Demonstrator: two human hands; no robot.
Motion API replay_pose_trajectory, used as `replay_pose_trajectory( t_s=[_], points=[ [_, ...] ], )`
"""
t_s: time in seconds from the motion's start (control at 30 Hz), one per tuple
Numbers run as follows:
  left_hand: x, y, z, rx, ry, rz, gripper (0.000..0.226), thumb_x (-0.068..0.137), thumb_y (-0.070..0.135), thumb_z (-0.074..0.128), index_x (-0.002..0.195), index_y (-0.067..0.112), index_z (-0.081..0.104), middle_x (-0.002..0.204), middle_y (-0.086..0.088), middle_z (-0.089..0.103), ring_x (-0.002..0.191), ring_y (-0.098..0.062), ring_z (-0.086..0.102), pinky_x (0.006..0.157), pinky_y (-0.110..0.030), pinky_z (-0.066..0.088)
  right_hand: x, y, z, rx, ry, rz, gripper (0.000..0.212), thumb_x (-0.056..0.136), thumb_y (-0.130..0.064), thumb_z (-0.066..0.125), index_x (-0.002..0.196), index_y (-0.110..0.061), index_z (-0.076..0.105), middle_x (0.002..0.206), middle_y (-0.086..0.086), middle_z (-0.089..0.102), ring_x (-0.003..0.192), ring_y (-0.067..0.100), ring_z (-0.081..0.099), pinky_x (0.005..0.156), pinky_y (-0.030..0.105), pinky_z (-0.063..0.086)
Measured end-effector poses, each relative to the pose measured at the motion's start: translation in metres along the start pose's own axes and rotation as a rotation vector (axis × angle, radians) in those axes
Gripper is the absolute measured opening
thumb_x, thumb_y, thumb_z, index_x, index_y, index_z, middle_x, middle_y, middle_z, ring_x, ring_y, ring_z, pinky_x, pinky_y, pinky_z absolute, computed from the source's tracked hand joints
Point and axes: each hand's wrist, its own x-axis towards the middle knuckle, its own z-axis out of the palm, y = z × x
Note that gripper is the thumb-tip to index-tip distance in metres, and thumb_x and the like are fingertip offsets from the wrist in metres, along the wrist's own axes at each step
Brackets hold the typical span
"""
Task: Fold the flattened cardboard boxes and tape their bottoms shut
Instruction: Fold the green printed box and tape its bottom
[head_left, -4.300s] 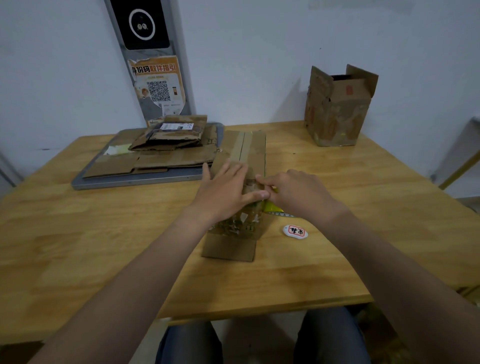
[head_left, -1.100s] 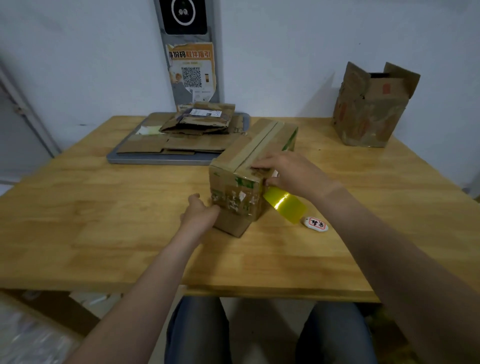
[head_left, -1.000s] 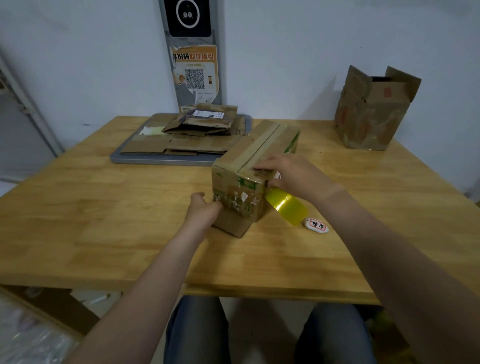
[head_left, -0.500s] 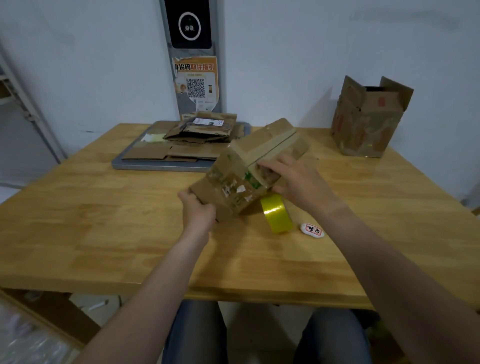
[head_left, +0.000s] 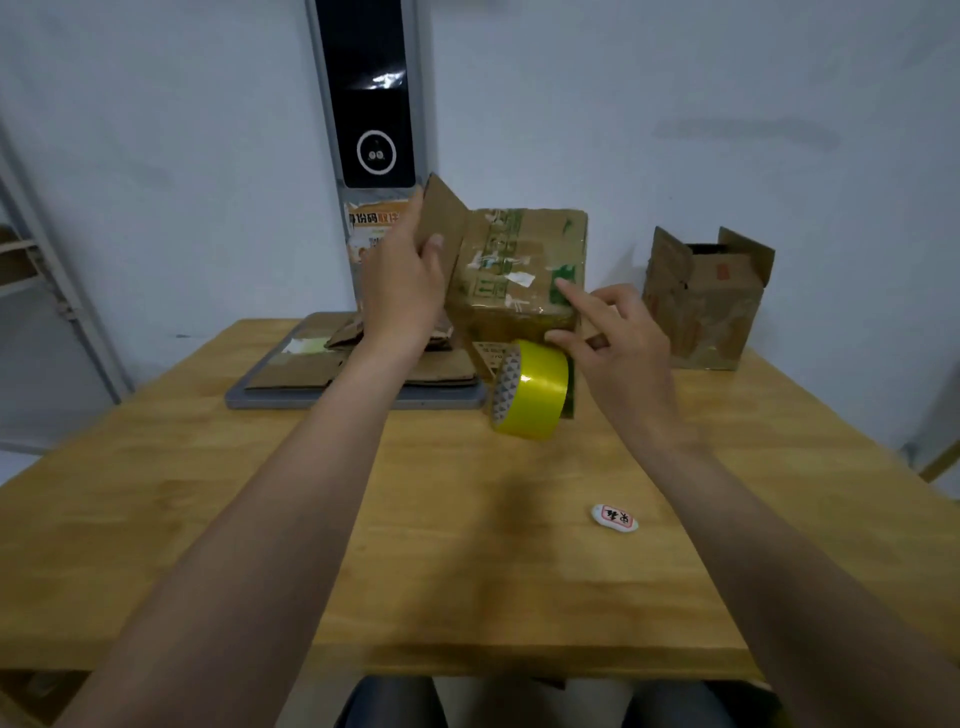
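Observation:
A worn brown cardboard box (head_left: 514, 265) is held up in the air above the table, tipped so one side faces me. My left hand (head_left: 402, 283) grips its left flap. My right hand (head_left: 618, 348) pinches the box's lower right corner, index finger stretched along the side. A yellow tape roll (head_left: 532, 389) hangs just under the box beside my right hand, off the table. Whether a strip still joins it to the box is hidden. Flattened cardboard boxes (head_left: 358, 358) lie stacked behind my left arm.
The flat boxes rest on a grey tray (head_left: 260, 397) at the back of the wooden table (head_left: 156, 519). A folded open-topped box (head_left: 709, 299) stands at the back right by the wall. A small white oval tag (head_left: 614, 518) lies on the table.
The box has been lifted off the table and turned up toward me. The tape roll rose with it and now hangs below. My left hand moved from the box's near end to its flap.

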Motion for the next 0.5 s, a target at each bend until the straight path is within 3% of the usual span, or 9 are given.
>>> replay_pose_trajectory(
  t_s=[0.07, 0.13, 0.2, 0.27, 0.33, 0.4, 0.5],
  points=[
    [0.013, 0.015, -0.001, -0.042, 0.013, 0.031, 0.05, 0.107, 0.02, 0.053, 0.156, 0.028, 0.044, 0.075, 0.02, 0.059, 0.058, 0.011, 0.051, 0.055, -0.01, 0.04, 0.006, -0.005, -0.005, 0.039, 0.049, 0.019, 0.048, 0.09, -0.028, 0.078, 0.136, -0.027, 0.065, 0.103, -0.004, 0.053, 0.07, 0.01, 0.053, 0.068, 0.028, 0.054],
    [0.024, 0.026, -0.002, -0.07, 0.039, 0.035, 0.045, 0.107, 0.021, 0.054, 0.152, 0.025, 0.05, 0.106, 0.017, 0.069, 0.076, 0.021, 0.049, 0.066, -0.005, 0.037, 0.012, -0.009, -0.009, 0.072, 0.088, 0.029, 0.044, 0.089, -0.03, 0.078, 0.132, -0.027, 0.068, 0.099, -0.007, 0.052, 0.065, 0.005, 0.051, 0.067, 0.02, 0.049],
    [0.03, 0.034, -0.001, -0.054, 0.067, 0.05, 0.044, 0.106, 0.021, 0.056, 0.149, 0.022, 0.053, 0.113, 0.019, 0.063, 0.074, 0.027, 0.047, 0.066, 0.0, 0.034, 0.018, -0.01, -0.012, 0.097, 0.116, 0.028, 0.041, 0.088, -0.031, 0.078, 0.128, -0.026, 0.07, 0.097, -0.008, 0.052, 0.065, 0.0, 0.053, 0.065, 0.014, 0.046],
    [0.031, 0.039, 0.002, -0.027, 0.06, 0.075, 0.047, 0.103, 0.019, 0.06, 0.148, 0.024, 0.049, 0.11, 0.016, 0.061, 0.075, 0.017, 0.053, 0.061, -0.003, 0.036, 0.021, -0.011, -0.011, 0.102, 0.091, 0.025, 0.04, 0.087, -0.03, 0.08, 0.126, -0.025, 0.072, 0.094, -0.006, 0.052, 0.066, 0.003, 0.054, 0.066, 0.014, 0.046],
    [0.029, 0.037, 0.01, -0.001, 0.015, 0.081, 0.051, 0.099, 0.012, 0.064, 0.146, 0.023, 0.045, 0.126, 0.002, 0.059, 0.098, -0.003, 0.057, 0.072, -0.015, 0.04, 0.021, -0.009, -0.005, 0.094, 0.039, 0.041, 0.038, 0.086, -0.031, 0.08, 0.123, -0.023, 0.073, 0.092, -0.003, 0.051, 0.067, 0.008, 0.052, 0.066, 0.013, 0.044],
    [0.025, 0.029, 0.021, 0.004, -0.047, 0.053, 0.048, 0.098, 0.005, 0.063, 0.142, 0.018, 0.047, 0.132, -0.004, 0.059, 0.108, -0.018, 0.06, 0.079, -0.03, 0.048, 0.022, -0.005, 0.004, 0.101, 0.006, 0.092, 0.035, 0.087, -0.033, 0.079, 0.12, -0.023, 0.074, 0.092, -0.004, 0.049, 0.071, 0.006, 0.049, 0.068, 0.009, 0.039],
    [0.024, 0.017, 0.029, -0.039, -0.108, 0.004, 0.045, 0.1, 0.005, 0.06, 0.143, 0.016, 0.047, 0.13, -0.003, 0.065, 0.111, -0.022, 0.064, 0.089, -0.038, 0.055, 0.034, 0.002, 0.019, 0.1, -0.03, 0.157, 0.031, 0.088, -0.036, 0.078, 0.116, -0.022, 0.072, 0.106, -0.004, 0.045, 0.091, 0.011, 0.05, 0.079, 0.012, 0.037]
  ],
)
